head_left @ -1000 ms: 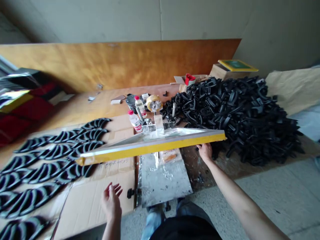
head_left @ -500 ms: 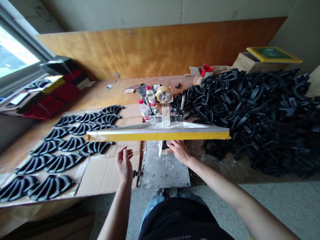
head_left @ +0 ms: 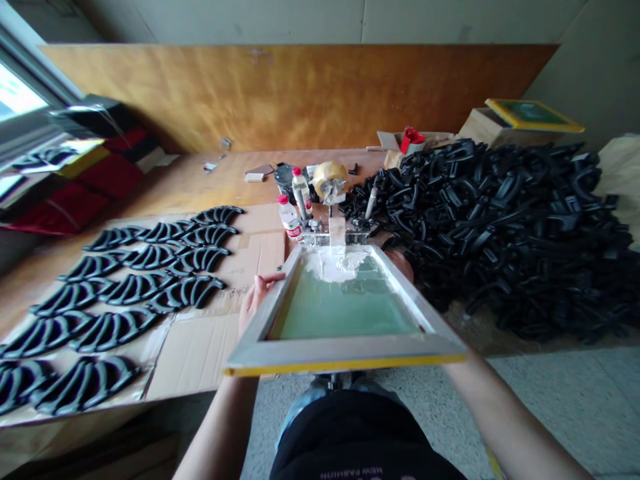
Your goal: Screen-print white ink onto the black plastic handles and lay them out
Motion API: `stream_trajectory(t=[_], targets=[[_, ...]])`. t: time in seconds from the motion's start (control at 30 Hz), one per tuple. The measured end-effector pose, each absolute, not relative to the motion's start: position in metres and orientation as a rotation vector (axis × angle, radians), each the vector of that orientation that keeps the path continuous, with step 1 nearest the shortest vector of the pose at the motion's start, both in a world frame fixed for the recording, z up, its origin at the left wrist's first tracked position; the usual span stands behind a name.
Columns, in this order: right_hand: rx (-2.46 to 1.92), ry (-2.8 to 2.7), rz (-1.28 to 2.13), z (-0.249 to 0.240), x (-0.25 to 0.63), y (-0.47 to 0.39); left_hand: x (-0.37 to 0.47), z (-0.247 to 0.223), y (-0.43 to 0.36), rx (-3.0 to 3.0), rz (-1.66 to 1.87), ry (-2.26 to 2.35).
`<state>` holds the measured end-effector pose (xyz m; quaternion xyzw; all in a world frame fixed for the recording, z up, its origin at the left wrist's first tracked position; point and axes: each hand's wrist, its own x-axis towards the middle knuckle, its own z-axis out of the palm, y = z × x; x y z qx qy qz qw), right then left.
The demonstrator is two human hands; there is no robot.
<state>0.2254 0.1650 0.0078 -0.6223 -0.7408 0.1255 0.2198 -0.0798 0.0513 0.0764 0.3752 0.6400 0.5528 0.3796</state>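
A screen-printing frame (head_left: 350, 355) with a yellow front edge and green mesh (head_left: 345, 310) stands tilted before me, hinged at its far end. White paste (head_left: 345, 265) lies on the mesh's far end. My left hand (head_left: 256, 298) is beside the frame's left bar, fingers stretched towards it and partly hidden; whether they touch it I cannot tell. Beyond the right bar, my right hand (head_left: 401, 264) shows only as a blurred patch next to the pile of black plastic parts (head_left: 505, 233). The frame covers the rest of that hand and the metal plate beneath.
Rows of black ribbed, fan-shaped parts (head_left: 125, 290) lie on cardboard (head_left: 200, 353) at left. Behind the hinge stand bottles with red caps (head_left: 290, 219) and a tape roll (head_left: 330, 179). Red and black boxes (head_left: 90, 190) sit by the window. Another yellow-edged screen (head_left: 535, 115) rests on a box at back right.
The frame's front edge has come down towards me, so its mesh now shows. My right hand has left the small black piece on the plate and moved right; my left hand has moved slightly up.
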Motion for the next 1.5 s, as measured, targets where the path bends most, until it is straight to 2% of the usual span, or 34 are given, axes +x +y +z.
stream_trajectory(t=[0.13,0.23,0.3,0.4,0.5,0.63,0.73,0.9,1.0,1.13,1.3,1.4,1.5], targets=[[-1.647,-1.969,0.156,0.031,0.221,0.183,-0.088,0.03,0.027,0.909,1.105,1.582],[-1.387,-2.247,0.154,0.041,0.175,0.195,-0.087,-0.008,0.028,0.848,1.047,1.55],[-1.376,-2.416,0.208,0.04,0.146,0.201,-0.087,-0.027,0.03,0.868,1.033,1.572],[-1.428,-2.578,0.268,0.031,0.129,0.195,-0.088,-0.043,0.032,0.918,1.004,1.586],[-1.201,-2.73,0.305,0.025,0.143,0.171,-0.09,-0.045,0.031,0.924,0.967,1.603],[-0.797,-2.915,0.467,0.034,0.169,0.146,-0.087,-0.038,0.029,0.903,0.974,1.616],[-0.841,-2.899,0.532,0.037,0.17,0.146,-0.084,-0.031,0.029,0.881,1.002,1.617],[-0.842,-2.759,0.292,0.014,0.165,0.135,-0.081,-0.025,0.028,0.82,1.018,1.596],[-0.76,-2.727,0.298,0.01,0.167,0.132,-0.08,-0.022,0.028,0.817,1.01,1.607],[-0.996,-2.609,0.295,0.033,0.153,0.167,-0.079,-0.001,0.025,0.785,1.015,1.599],[-1.447,-2.355,0.164,0.061,0.166,0.224,-0.085,0.05,0.03,0.771,1.055,1.522],[-1.659,-2.042,0.215,0.055,0.209,0.23,-0.085,0.077,0.049,0.779,1.18,1.459],[-1.784,-1.914,0.352,0.027,0.24,0.211,-0.079,0.098,0.079,0.746,1.455,1.266]])
